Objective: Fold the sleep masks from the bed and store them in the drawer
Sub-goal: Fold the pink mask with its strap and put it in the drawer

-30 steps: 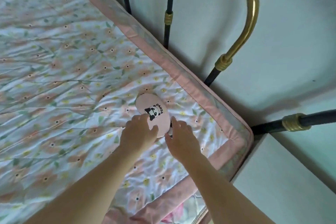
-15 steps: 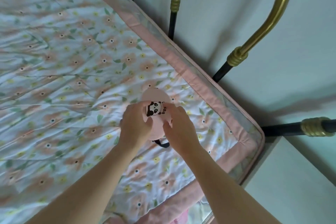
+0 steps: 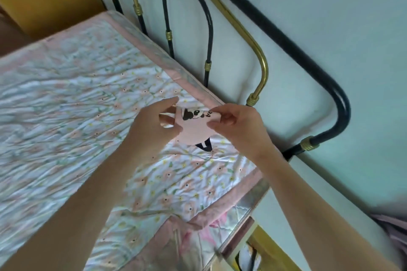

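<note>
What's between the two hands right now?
In the head view, the pink panda sleep mask spans the gap: the left hand grips its left end, the right hand pinches its right end, with the black strap hanging below.

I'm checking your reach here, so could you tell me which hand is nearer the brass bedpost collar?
Right. The right hand sits just below and left of the brass collar; the left hand is farther left, across the sleep mask.

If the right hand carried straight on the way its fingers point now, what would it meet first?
The right hand points left, pinching the pink sleep mask. Past the mask, it would probably meet the left hand gripping the other side, though depth is unclear.
</note>
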